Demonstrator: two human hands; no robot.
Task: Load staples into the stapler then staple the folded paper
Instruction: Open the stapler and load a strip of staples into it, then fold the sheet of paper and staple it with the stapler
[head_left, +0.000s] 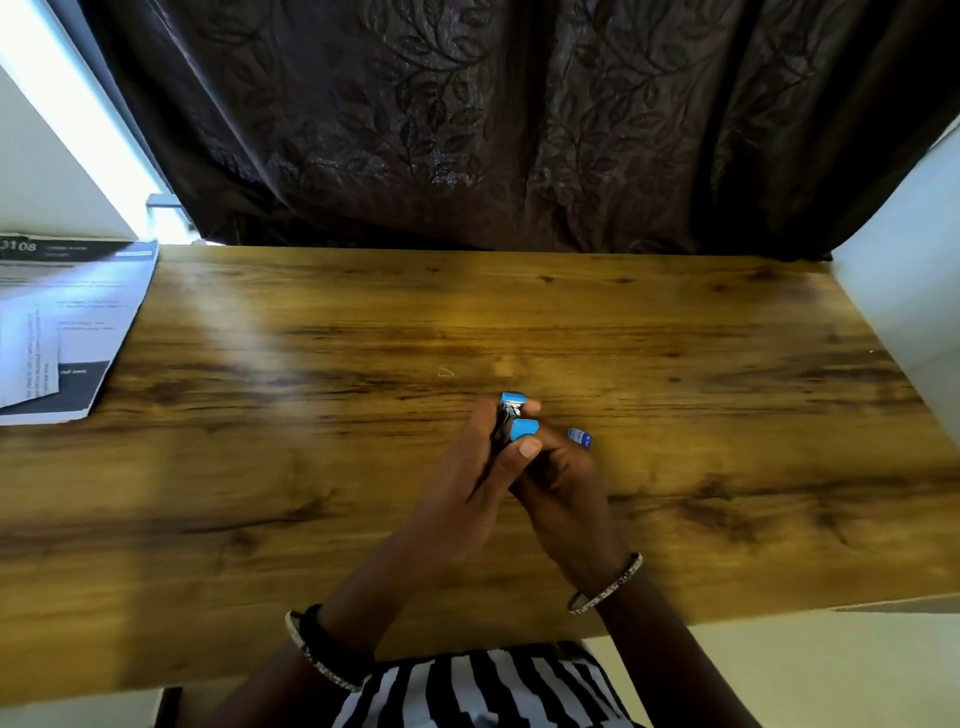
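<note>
A small blue stapler (519, 422) is held above the wooden table (311, 467) near its middle, with both hands closed round it. Its blue top is swung open and the metal staple channel shows at the far end. My left hand (467, 483) grips it from the left, thumb on the blue cap. My right hand (563, 483) holds it from the right and below. A small blue staple box (581, 439) lies on the table just right of my right hand. The folded printed paper (57, 322) rests at the table's far left edge.
A loose bent staple (445, 372) lies on the wood just beyond the hands. A dark leaf-patterned curtain (493, 119) hangs behind the table. White walls (904, 249) close in on both sides. The table's near edge runs below my wrists.
</note>
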